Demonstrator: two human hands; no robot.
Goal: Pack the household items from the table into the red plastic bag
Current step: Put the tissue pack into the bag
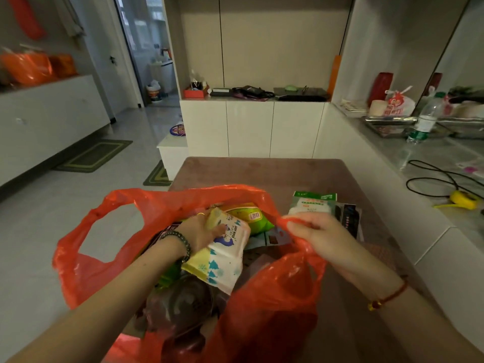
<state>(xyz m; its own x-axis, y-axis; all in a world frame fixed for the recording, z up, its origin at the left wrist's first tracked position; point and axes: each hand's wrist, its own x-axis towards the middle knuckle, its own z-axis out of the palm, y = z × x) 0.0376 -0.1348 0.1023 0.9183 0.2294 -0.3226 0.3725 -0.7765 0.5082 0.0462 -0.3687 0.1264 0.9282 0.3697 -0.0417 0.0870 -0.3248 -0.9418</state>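
Red plastic bag (86, 258) stands on the brown worktop (262, 171) with its mouth pulled wide, and its lower edge is cut off by the bottom of the view. The left handle loop (89, 221) of the bag stands free and upright.

The left hand (199, 234) is inside the bag's mouth and grips a white and yellow pack of wipes (222, 258) with blue print. The thumb lies on the pack's face, and the other fingers are hidden beneath it. The pack tilts across the middle of the bag, above the rest of the contents.

The right hand (314, 231) pinches the bag's right handle, fingers curled over bunched red film at the bag's right rim.

A green packet (251, 216) with a small barcode label lies inside the bag behind the wipes, and is largely covered by them. Lower in the bag, near its front wall, is a dark round thing (183, 305), too blurred and shadowed to identify. A flat bluish item (269, 239) near the bag's right wall shows only one corner.

Outside the bag, just beyond its right rim, a green and white packet (313, 203) lies on the worktop with its lower part hidden by the right hand. A dark packet (349, 218) lies beside it, further from the bag, its print unreadable.
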